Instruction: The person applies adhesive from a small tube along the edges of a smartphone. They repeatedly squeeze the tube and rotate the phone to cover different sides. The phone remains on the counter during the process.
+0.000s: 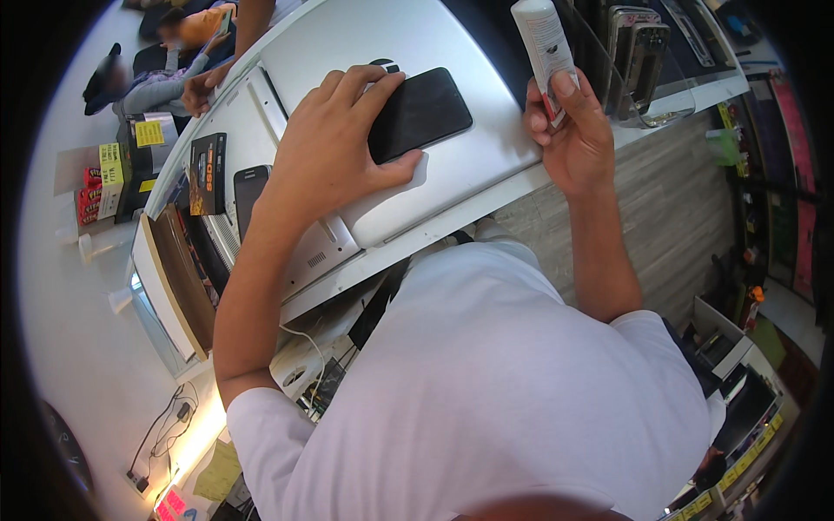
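Note:
A black smartphone [424,113] lies screen up on a large silver panel [373,30] that looks like a laptop lid. My left hand [334,139] grips its left end, fingers along the far edge and thumb at the near edge. Behind those fingertips a small dark round object [386,64] partly shows. In my right hand [573,130], at the counter's front edge, is a slim white bottle [540,43] with a red band, held tilted between thumb and fingers. The bottle is apart from the phone.
Left of the phone lie another laptop [252,108], a second phone [250,193] and a dark box [207,174]. A clear acrylic holder [647,78] with phone cases stands right of the bottle. Another person's hand [200,89] rests at the counter's far left edge.

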Available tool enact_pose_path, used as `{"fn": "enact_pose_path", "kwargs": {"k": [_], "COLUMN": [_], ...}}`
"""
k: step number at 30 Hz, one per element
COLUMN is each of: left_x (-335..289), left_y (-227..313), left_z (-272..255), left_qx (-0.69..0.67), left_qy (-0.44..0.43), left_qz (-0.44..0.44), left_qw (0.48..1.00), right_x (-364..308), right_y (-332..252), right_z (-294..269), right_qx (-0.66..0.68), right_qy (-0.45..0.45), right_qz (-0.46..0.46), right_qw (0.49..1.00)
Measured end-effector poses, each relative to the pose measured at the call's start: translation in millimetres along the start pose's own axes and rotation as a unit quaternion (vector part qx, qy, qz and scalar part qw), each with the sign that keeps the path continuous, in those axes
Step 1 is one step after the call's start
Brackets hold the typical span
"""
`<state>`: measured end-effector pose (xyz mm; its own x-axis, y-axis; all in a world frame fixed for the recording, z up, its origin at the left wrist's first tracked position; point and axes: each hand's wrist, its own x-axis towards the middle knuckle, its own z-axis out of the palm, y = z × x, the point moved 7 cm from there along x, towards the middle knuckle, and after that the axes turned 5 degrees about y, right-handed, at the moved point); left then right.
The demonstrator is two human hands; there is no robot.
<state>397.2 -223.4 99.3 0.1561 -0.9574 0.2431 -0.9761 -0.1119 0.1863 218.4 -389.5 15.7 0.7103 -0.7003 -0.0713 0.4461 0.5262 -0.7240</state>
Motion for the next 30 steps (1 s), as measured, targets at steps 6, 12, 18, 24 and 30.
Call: {"fn": "enact_pose_path", "kwargs": {"k": [6, 12, 18, 24, 30], "left_x": [3.5, 2.7, -0.9, 0.4, 2.7], "left_y": [2.1, 1.6, 1.9, 1.1, 2.4], "left_z": [1.8, 1.2, 0.1, 2.6, 3.2], "left_qx": [-0.012, -0.012, 0.013, 0.018, 0.028], "left_qy": [0.004, -0.002, -0.003, -0.013, -0.012], "left_qz": [0.002, -0.003, 0.010, 0.015, 0.029], "left_qw": [1.000, 1.000, 1.000, 1.000, 0.999], "right_x": [2.2, 2.5, 3.6, 4.1, 5.5], "right_y": [1.3, 1.5, 1.3, 1.3, 1.5], "right_z": [-1.6, -1.3, -0.8, -1.4, -1.4], "right_qx": [0.019, 0.015, 0.014, 0.013, 0.014], "right_qy": [-0.024, -0.029, -0.036, -0.046, -0.061], "right_qz": [0.004, 0.011, 0.013, 0.012, 0.011], "right_qw": [1.000, 0.999, 0.999, 0.999, 0.998]}}
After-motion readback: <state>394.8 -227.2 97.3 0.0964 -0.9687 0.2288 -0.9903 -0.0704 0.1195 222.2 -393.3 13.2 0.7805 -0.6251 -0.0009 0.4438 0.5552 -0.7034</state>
